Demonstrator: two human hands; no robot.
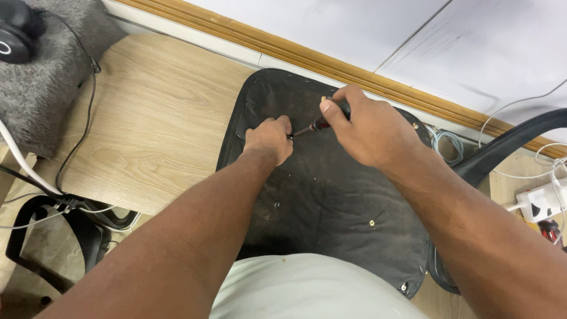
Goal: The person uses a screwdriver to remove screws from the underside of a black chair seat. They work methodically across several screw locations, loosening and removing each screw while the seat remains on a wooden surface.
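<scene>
Here the right hand (369,127) grips a screwdriver (322,122) by its handle, the tip set against the upturned underside of a black chair seat (331,195) lying on the wooden counter (147,118). The left hand (269,140) is clenched at the tip, steadying it. Judging by this, the work is midway: other brass screws (371,223) sit in the seat, apparently untouched.

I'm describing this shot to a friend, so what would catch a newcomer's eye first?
At centre, a black chair seat panel lies underside-up on a light wooden board. The right hand grips a screwdriver angled down onto it, its tip beside the left hand. A white power strip sits at far right.
</scene>
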